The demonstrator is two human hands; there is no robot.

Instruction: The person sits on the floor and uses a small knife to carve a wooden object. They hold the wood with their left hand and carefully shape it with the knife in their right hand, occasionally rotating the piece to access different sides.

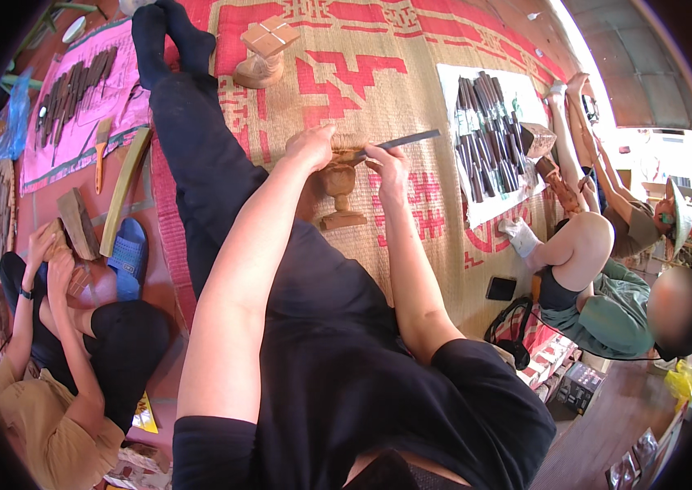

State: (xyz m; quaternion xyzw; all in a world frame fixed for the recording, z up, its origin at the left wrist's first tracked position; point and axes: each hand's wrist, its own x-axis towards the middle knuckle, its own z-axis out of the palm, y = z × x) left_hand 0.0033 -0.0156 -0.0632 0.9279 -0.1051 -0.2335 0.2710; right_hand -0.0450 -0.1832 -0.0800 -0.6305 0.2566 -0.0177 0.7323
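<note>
A brown wooden carving (341, 193) with a goblet-like stem and a wide foot stands on the mat between my legs. My left hand (311, 149) is closed at the left side of its upper part, most fingers hidden behind the hand. From the right, my right hand (389, 167) grips a dark, flat, file-like tool (413, 139). One end of the tool sticks out up to the right; its other end reaches the carving's top, where the detail is too small to make out.
A red-patterned straw mat (411, 98) lies under me. Right of it, dark-handled carving tools (489, 135) lie on a white sheet. More tools (76, 90) cover a pink cloth at left, near a brush (102, 155). Another carving (260, 69) stands ahead. Co-workers sit on both sides.
</note>
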